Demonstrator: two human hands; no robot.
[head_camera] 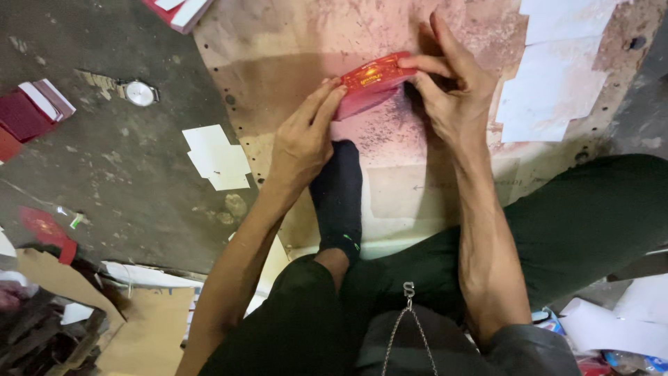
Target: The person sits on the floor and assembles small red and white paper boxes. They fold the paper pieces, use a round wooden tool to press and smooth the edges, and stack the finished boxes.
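A small red box (367, 87) with a shiny red lid is held between both hands over a stained board (278, 63) on the floor. My left hand (305, 136) grips its near left end with the fingertips. My right hand (449, 87) pinches its right end, thumb and fingers wrapped around the edge. Below the box rests my foot in a dark sock (339, 195). My legs in dark green trousers (577, 223) spread to either side.
White paper sheets (550, 76) lie on the board's right part, and smaller white cards (217, 157) on the dark floor at left. A wristwatch (139, 92) lies further left. Red boxes (31, 111) sit at the left edge, cardboard scraps (76, 299) at bottom left.
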